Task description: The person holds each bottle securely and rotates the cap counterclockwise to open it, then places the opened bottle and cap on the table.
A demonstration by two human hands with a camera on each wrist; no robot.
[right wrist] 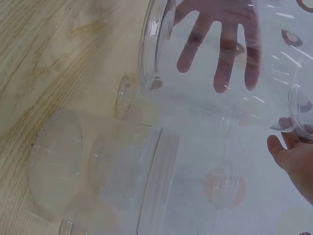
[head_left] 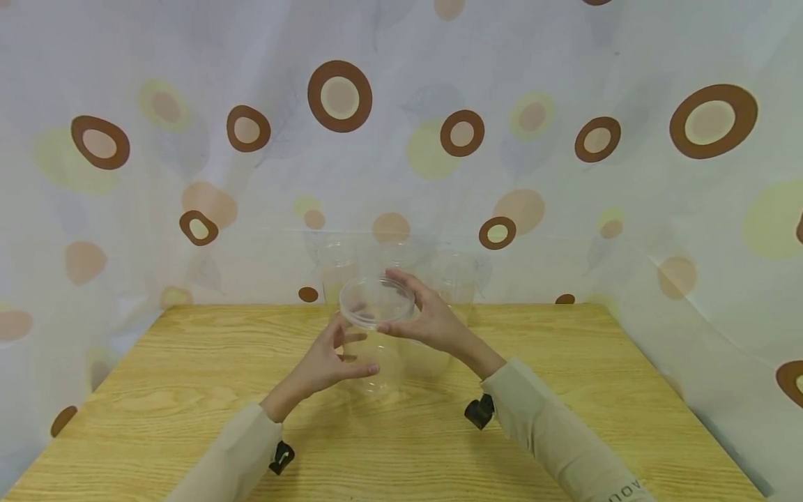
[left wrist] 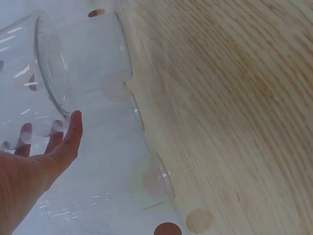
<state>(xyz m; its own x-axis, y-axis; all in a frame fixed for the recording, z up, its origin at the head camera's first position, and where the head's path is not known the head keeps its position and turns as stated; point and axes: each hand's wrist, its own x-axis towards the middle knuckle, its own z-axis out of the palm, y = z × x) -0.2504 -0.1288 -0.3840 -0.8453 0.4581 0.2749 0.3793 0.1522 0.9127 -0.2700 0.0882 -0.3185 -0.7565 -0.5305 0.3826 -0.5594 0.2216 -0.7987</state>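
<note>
Both hands hold a clear, see-through jar (head_left: 384, 354), upright over the table. My left hand (head_left: 321, 362) grips the lower body from the left, thumb toward me and fingers spread round the far side. In the right wrist view the left hand's fingers (right wrist: 227, 58) show through the jar wall. My right hand (head_left: 438, 322) grips the wide top rim, with the thumb in front and a finger at the far edge. The left wrist view shows the jar's bottom (left wrist: 51, 63) apart from the tabletop. Whether a lid sits on the rim, I cannot tell.
Several more clear jars stand close behind: one at the back left (head_left: 339, 275), one at the back right (head_left: 456, 275), and one nearer (right wrist: 117, 171) beside the held jar. The wooden table (head_left: 188, 390) meets a patterned cloth (head_left: 389, 174) at its back edge.
</note>
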